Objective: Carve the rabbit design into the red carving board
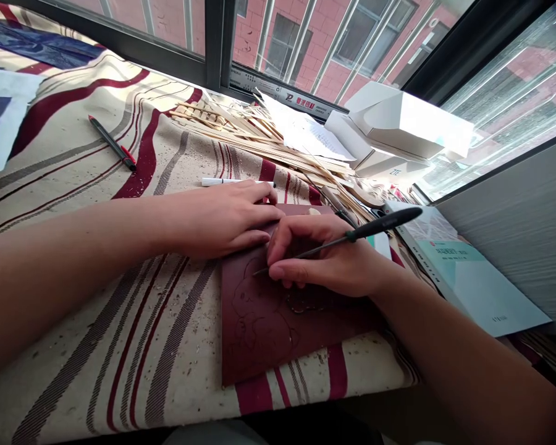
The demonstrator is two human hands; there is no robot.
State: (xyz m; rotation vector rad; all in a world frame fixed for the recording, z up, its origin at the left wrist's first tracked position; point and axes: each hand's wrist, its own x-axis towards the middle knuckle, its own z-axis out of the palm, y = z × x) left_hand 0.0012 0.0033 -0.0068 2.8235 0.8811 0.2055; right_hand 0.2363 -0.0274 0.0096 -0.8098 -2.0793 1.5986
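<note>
On the window ledge, head view: a dark red lino-type block (278, 334) lies on a striped cream cloth (120, 346), near and right of centre, tilted slightly, its far end under the hands. L hand (222, 219) is spread fairly wide and flat, fingertips pressing the block's far edge, holding nothing. R hand (324, 256) is closed narrow in a pen grip on a black-handled carving tool (384, 222), its thin steel shaft running left, tip at the block's surface just beyond the fingers.

Thin curved lines form what may be an animal outline across the left part of the block; a pale, rough curl shows nearer the right. Prob. cut, though the lines are low-contrast from here, so cut vs. drawn is hard to say. Lower right looks unmarked; the part under the hands is hidden. Pale crumbs dot the cloth.

Far left, a black-and-red pen (112, 143) lies apart; just past L hand, a white marker (227, 182). Far right, wooden sticks (269, 139), white boxes (408, 120); near right, a teal book (472, 278).
</note>
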